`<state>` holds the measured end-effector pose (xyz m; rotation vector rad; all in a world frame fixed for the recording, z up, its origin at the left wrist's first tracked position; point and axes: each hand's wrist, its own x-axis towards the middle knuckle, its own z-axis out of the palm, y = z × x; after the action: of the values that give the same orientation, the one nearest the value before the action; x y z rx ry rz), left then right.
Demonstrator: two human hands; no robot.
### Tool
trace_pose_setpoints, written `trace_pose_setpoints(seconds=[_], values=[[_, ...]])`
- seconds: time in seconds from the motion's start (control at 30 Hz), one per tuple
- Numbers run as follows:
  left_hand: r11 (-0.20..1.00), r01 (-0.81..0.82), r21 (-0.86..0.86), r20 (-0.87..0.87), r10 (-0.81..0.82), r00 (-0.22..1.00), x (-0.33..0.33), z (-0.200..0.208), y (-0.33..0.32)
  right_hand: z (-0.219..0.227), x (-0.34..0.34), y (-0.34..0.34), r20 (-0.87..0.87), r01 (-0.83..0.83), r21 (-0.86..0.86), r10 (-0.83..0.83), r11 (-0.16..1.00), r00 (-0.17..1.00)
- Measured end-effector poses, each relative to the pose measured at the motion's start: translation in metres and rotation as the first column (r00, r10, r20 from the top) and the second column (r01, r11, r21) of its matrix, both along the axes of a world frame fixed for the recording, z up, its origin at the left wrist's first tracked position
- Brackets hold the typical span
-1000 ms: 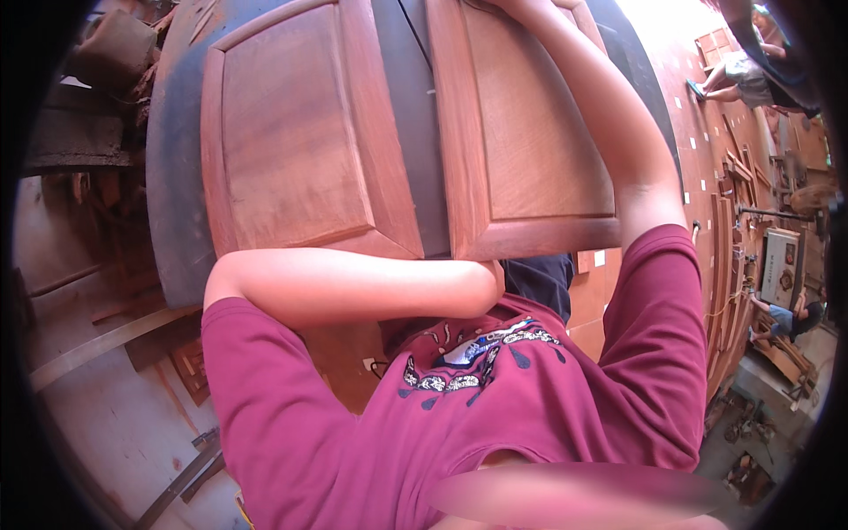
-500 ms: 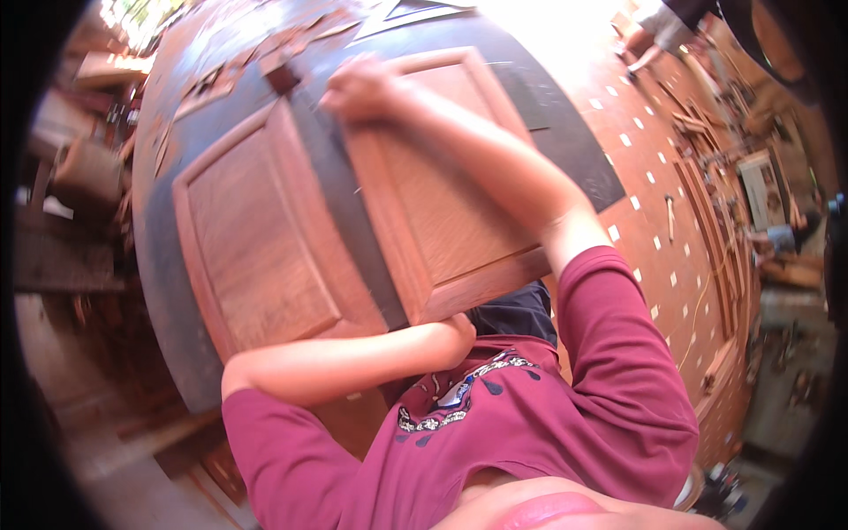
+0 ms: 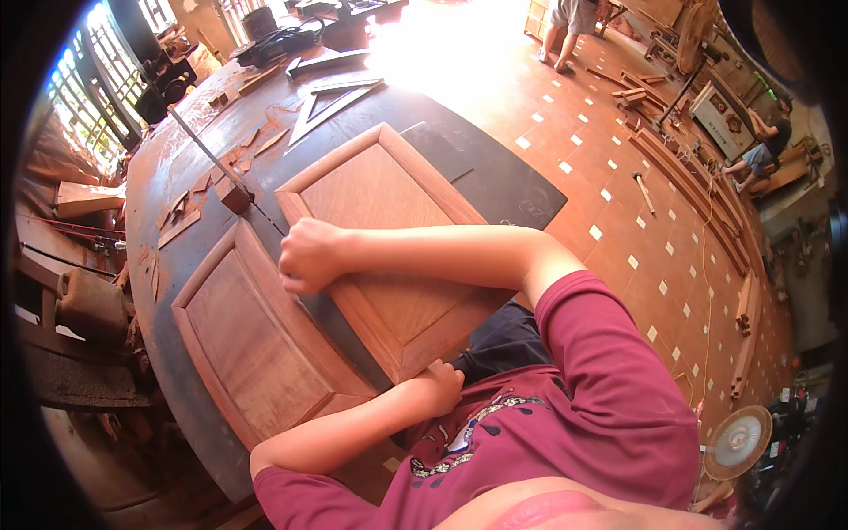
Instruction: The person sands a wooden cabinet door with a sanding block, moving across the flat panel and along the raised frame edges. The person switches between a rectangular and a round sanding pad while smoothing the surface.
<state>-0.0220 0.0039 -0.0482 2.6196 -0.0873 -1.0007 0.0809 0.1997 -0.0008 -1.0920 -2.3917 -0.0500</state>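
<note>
Two reddish-brown framed wooden panels lie side by side on a dark table [image 3: 521, 181], a left panel [image 3: 252, 331] and a right panel [image 3: 375, 194], with a narrow gap between them. Over that gap, at the right panel's left edge, my right hand [image 3: 311, 256] is closed in a fist; its grip is hidden. A thin dark rod [image 3: 210, 155] runs past a small wooden block [image 3: 232, 196] toward this fist; whether I hold it cannot be made out. My left hand [image 3: 442, 387] is closed close to my body, beside the right panel's near corner, its contents hidden.
A white-edged triangular frame [image 3: 331, 106], wood scraps [image 3: 181, 216] and black cable [image 3: 281, 42] lie farther up the table. To the right, a hammer [image 3: 645, 193] and long wooden strips [image 3: 689, 194] lie on the tiled floor. Two people are in the background, and a fan [image 3: 738, 442] stands at lower right.
My right hand has come nearer along the gap, from the panels' far end toward their middle. My left hand stays closed near my body. The view has shifted, showing more of the workshop.
</note>
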Motion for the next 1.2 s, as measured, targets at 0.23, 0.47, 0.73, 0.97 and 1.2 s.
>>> trace_pose_setpoints(seconds=[0.23,0.47,0.73,0.97,1.2], values=[[0.999,0.030,-0.015,-0.028,-0.031,0.999,0.004,0.001,-0.001,0.002,0.026,0.099,0.011,0.375,-0.085,-0.375,0.923,0.927],[1.000,0.025,0.015,0.033,-0.026,0.999,0.001,0.001,-0.001,-0.002,0.020,0.112,0.006,0.375,-0.081,-0.376,0.924,0.927],[0.999,0.025,0.023,0.013,-0.025,1.000,0.002,0.008,0.000,-0.005,-0.007,0.023,0.055,0.218,-0.097,-0.214,0.971,0.975],[0.999,0.032,-0.003,0.014,-0.032,0.999,0.003,0.005,-0.001,-0.005,-0.002,0.052,-0.007,0.390,-0.074,-0.392,0.918,0.920],[0.999,0.016,-0.042,0.069,-0.013,0.998,-0.003,-0.009,-0.002,0.011,0.018,0.119,0.002,0.630,-0.195,-0.642,0.751,0.766]])
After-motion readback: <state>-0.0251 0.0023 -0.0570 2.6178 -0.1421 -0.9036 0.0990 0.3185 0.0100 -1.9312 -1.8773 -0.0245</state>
